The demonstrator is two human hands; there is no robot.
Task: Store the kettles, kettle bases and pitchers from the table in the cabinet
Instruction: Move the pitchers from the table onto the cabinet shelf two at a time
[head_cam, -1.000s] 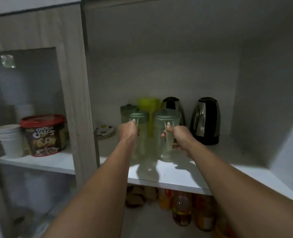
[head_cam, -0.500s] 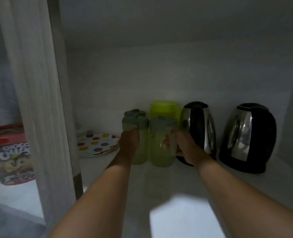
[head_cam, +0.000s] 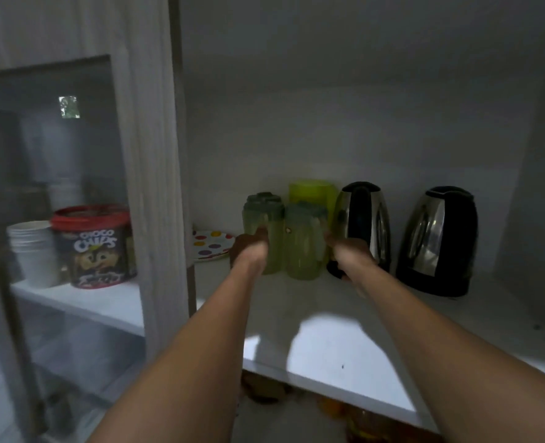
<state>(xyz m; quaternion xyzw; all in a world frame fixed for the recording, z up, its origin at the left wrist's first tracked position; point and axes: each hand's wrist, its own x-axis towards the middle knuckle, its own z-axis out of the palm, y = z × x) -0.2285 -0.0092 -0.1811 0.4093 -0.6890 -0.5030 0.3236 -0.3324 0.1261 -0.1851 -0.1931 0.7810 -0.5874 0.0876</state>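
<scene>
Two translucent green pitchers with grey-green lids stand side by side deep on the white cabinet shelf (head_cam: 328,340). My left hand (head_cam: 248,251) grips the left pitcher (head_cam: 269,231) from its left side. My right hand (head_cam: 349,255) holds the right pitcher (head_cam: 303,244) at its right side. Both hands are blurred. Behind them stand a bright lime pitcher (head_cam: 311,190) and another lidded pitcher (head_cam: 261,198), mostly hidden. Two steel-and-black kettles sit on their bases to the right, one kettle (head_cam: 360,225) just behind my right hand, the other kettle (head_cam: 437,241) further right.
A polka-dot plate (head_cam: 210,244) lies left of the pitchers. A wooden cabinet post (head_cam: 156,187) divides the shelf; behind glass to its left are a Choco Chips tub (head_cam: 95,247) and stacked white cups (head_cam: 33,251). Bottles (head_cam: 360,420) stand on the shelf below.
Both hands have pushed the two pitchers from the shelf's front to the back, against the other pitchers and beside the left kettle. In the last half second they hardly moved.
</scene>
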